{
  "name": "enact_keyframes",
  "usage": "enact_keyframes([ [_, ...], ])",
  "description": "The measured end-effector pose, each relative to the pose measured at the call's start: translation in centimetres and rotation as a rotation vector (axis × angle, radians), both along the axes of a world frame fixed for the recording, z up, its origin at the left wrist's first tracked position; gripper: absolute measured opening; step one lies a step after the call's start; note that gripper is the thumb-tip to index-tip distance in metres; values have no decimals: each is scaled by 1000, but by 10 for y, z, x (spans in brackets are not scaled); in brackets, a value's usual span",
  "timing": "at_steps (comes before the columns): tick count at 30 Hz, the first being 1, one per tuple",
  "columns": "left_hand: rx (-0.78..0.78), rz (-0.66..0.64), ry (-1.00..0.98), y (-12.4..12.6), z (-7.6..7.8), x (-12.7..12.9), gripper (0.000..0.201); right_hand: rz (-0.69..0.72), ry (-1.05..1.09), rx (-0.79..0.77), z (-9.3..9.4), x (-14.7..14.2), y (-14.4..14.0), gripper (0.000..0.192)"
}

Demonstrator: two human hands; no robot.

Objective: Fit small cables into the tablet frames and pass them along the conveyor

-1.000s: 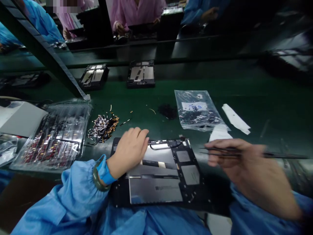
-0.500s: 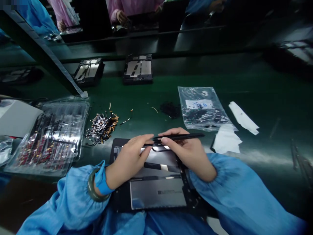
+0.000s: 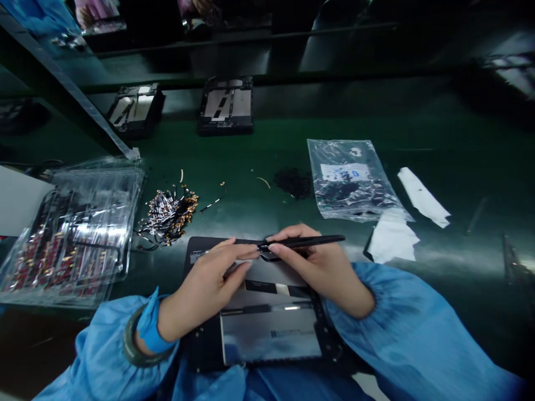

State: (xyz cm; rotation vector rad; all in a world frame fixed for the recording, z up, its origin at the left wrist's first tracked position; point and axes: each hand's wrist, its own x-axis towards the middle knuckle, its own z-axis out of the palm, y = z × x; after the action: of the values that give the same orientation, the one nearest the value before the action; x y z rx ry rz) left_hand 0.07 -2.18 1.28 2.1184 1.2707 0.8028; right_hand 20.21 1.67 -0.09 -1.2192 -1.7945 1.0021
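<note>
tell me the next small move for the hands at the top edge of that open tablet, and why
Probably lower the tweezers tip a touch onto the top edge of the open tablet. The right hand holds them almost level, tip pointing left just above that edge, where the left hand has its fingertips close by, seemingly steadying a small part. What sits under the tip is too small to tell.

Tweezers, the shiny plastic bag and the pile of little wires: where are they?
Tweezers [image 3: 305,241]: head view, middle of the black shaft, in the right hand.
Plastic bag [image 3: 351,178]: head view, near its white label.
Wire pile [image 3: 167,214]: head view, centre of the heap.
</note>
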Motion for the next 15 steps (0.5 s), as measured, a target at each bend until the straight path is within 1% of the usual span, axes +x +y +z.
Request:
enact_keyframes([
  [4,-25,-1,-19,0,-2,0,20,-3,34,-60,2,0,0,14],
  [7,-97,36,-47,0,-2,0,23,-58,133,-179,7,2,0,22],
  [9,-159,61,-90,0,-1,1,29,-81,213,-289,11,3,0,27],
  [12,-255,48,-227,-1,4,5,37,-69,353,-463,16,2,-2,31],
  [15,-404,35,-436,-2,9,11,37,-44,503,-612,21,-4,-2,32],
])
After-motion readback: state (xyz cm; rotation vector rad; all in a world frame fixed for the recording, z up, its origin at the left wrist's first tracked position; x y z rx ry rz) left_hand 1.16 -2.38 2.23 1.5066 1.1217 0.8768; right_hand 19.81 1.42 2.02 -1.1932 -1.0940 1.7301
